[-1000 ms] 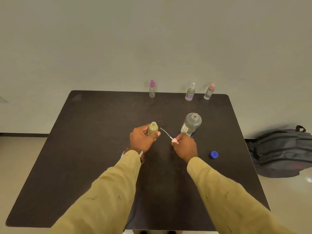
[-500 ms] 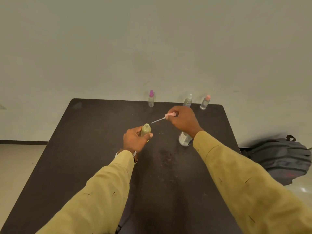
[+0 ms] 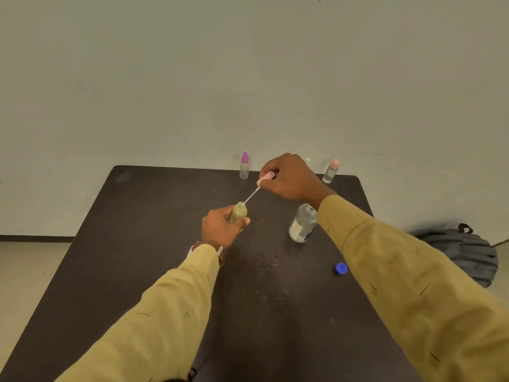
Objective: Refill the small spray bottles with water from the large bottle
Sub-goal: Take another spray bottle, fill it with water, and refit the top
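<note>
My left hand [image 3: 220, 228] grips a small open spray bottle [image 3: 238, 213], held upright above the dark table [image 3: 154, 216]. My right hand [image 3: 289, 176] pinches a pink spray head [image 3: 266, 178] whose thin white tube [image 3: 250, 196] slants down, its tip at the bottle's mouth. The large clear bottle [image 3: 303, 223] stands uncapped to the right, partly behind my right sleeve. Its blue cap [image 3: 341, 268] lies on the table nearer me. At the far edge stand a purple-capped spray bottle [image 3: 244, 166] and a pink-capped one [image 3: 330, 172]; a third is hidden behind my right hand.
A dark grey backpack [image 3: 465, 252] lies on the floor to the right of the table. A plain wall rises behind the table's far edge.
My right hand lifted the spray head from the table beside the large bottle and carried it up and left. Its tube tip now meets the mouth of the bottle in my left hand.
</note>
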